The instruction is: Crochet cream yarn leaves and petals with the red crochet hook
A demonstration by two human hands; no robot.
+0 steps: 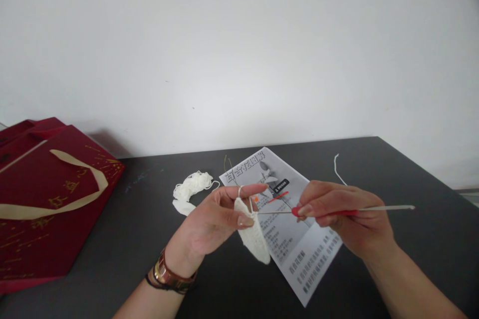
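Surface (392, 169): dark, matte, backed by a white wall; all places below are given from the printed sheet.

Red bag (45, 199): far to the sheet's left, lying flat, gold lettering, cream ribbon handle.

Printed sheet (295, 254): grey leaflet with a flower picture, flat at mid-surface, under both hands.

Left hand (217, 222): over the sheet's left edge, thumb and fingers closed on the crochet piece, yarn looped over the raised forefinger.

Right hand (344, 217): over the sheet's right edge, fingers closed round the hook's red grip.

Crochet hook (385, 208): thin metal shaft, held level above the sheet, tip at the piece's upper edge. Stiff and light; best held by the grip.

Crochet piece (256, 239): small cream leaf-shaped panel hanging over the sheet's left side. Judged soft, limp, very light; pinch near the working edge.

Yarn bundle (190, 189): loose cream heap just left of the sheet.

Yarn scrap (338, 169): short strand beyond the sheet's right corner.
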